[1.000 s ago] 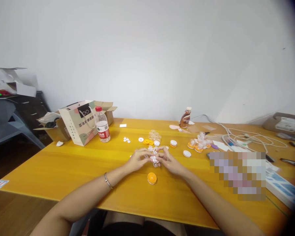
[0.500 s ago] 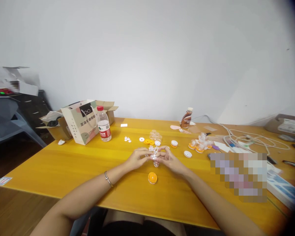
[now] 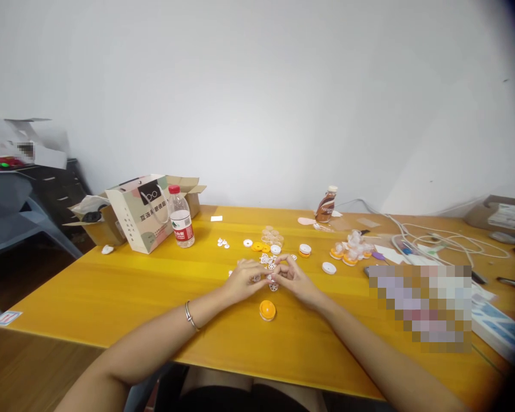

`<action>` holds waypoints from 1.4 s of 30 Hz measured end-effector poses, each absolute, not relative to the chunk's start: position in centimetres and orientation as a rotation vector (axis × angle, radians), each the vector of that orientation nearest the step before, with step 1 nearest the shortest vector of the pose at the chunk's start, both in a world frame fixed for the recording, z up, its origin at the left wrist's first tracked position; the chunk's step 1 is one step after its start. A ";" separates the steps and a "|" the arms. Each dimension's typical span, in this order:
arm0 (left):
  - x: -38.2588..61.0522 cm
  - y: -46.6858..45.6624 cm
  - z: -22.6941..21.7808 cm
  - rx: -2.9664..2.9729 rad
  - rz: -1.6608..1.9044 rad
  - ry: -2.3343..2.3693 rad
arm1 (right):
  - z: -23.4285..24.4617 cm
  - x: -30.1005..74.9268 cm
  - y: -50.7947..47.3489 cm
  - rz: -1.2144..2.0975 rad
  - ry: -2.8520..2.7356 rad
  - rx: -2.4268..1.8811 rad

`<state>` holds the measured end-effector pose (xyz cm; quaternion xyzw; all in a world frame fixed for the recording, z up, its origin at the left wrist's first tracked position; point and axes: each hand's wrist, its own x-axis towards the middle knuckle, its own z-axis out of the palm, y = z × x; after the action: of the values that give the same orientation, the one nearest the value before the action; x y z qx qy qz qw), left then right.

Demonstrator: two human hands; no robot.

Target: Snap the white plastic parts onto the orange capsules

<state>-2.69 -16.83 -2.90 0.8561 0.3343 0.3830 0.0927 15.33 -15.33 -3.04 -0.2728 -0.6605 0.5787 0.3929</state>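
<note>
My left hand (image 3: pixel 245 281) and my right hand (image 3: pixel 296 281) meet fingertip to fingertip over the middle of the table. Both are closed in a pinch on a small white plastic piece, mostly hidden by the fingers. Around and under them lie several white openwork wheels, like small gears (image 3: pixel 266 259); one wheel (image 3: pixel 273 287) shows just below the fingertips. Nearer to me sits a round orange part with a white base (image 3: pixel 267 309). Beyond the hands are orange rings (image 3: pixel 257 246), a white ring (image 3: pixel 275 250) and clear round covers (image 3: pixel 273 233).
On the left stand a water bottle (image 3: pixel 182 220), a paper bag (image 3: pixel 143 220) and cardboard boxes. Small white parts (image 3: pixel 224 243) lie beyond my left hand. To the right are a white disc (image 3: pixel 329 268), a pile of orange-and-clear pieces (image 3: pixel 352 249), a brown bottle (image 3: pixel 327 205) and loose cables (image 3: pixel 446 234).
My fingertips have drawn closer together, and the white piece between them shows less than before. The view has shifted very slightly; the things on the table stay in place.
</note>
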 end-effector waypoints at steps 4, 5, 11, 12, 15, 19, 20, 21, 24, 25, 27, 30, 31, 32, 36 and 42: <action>-3.1 -16.5 -2.4 2.505 1.076 0.975 | -2.6 15.5 -15.2 1.443 -1.614 -0.673; -3.4 -16.3 -2.3 2.493 1.057 0.978 | -2.6 15.6 -15.1 1.424 -1.591 -0.679; -5.6 -14.8 -2.3 2.599 0.804 1.062 | -2.9 16.1 -14.2 1.353 -1.482 -0.887; -5.8 -14.7 -2.4 2.629 0.765 1.071 | -2.9 16.1 -14.1 1.359 -1.472 -0.917; -5.7 -14.7 -2.8 2.703 0.686 1.098 | -2.8 16.1 -14.1 1.373 -1.466 -0.957; -5.1 -14.8 -3.2 2.711 0.707 1.112 | -2.8 16.1 -14.1 1.322 -1.461 -0.998; -4.9 -14.8 -3.3 2.685 0.743 1.106 | -2.9 16.0 -14.0 1.295 -1.459 -1.012; -4.9 -14.8 -3.4 2.643 0.795 1.106 | -3.0 16.0 -13.9 1.270 -1.455 -1.025; -4.8 -14.6 -3.7 2.442 0.947 1.137 | -3.3 16.0 -13.7 1.264 -1.420 -1.039; -4.8 -14.6 -3.8 2.375 0.975 1.154 | -3.4 16.0 -13.7 1.292 -1.407 -1.039; -4.7 -14.6 -3.9 2.269 0.995 1.166 | -3.5 15.9 -13.7 1.367 -1.377 -1.033; -4.6 -14.5 -4.0 2.149 1.004 1.095 | -3.6 15.9 -13.7 1.445 -1.344 -1.023; -4.6 -14.5 -4.0 2.104 1.009 1.068 | -3.7 15.9 -13.8 1.457 -1.338 -1.019; -4.5 -14.5 -3.9 2.053 1.017 1.047 | -3.7 15.9 -13.8 1.466 -1.335 -1.014; -4.4 -14.3 -3.8 1.837 1.070 0.968 | -3.8 15.8 -14.0 1.500 -1.312 -0.990; -4.3 -14.4 -4.0 1.767 0.980 0.941 | -3.7 15.6 -14.3 1.594 -1.300 -0.971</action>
<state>-4.28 -14.41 -4.02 0.7116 0.3790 0.3946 0.4409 15.62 -14.35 -3.71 -0.3874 -0.5188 0.6358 0.4202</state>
